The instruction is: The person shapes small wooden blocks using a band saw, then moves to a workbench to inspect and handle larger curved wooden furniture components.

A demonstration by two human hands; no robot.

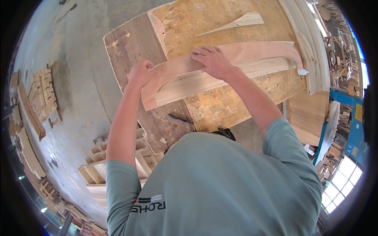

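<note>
A person in a grey-green T-shirt [220, 177] leans over a wooden workbench [220, 112]. Close to the body, a dark pen [181, 118] lies on the bench's brown section. Beyond it, a pale wooden board [189, 85] lies aslant across the bench top, and on it rests a long, arched, pinkish panel [177, 65], partly covering it.

Both hands are on the panel. The left hand [140, 73] is at its far edge, near the left end, fingers curled and thumb on the top face; I cannot tell from here whether it grips. The right hand [212, 62] rests nearer the middle, open, fingers spread on the surface.

Farther across the bench is a slim, tapering wood piece [236, 24]. Long planks [315, 51] stretch along the right side. Out on the grey floor [78, 102], to the left, sit slatted wooden parts [43, 94].
</note>
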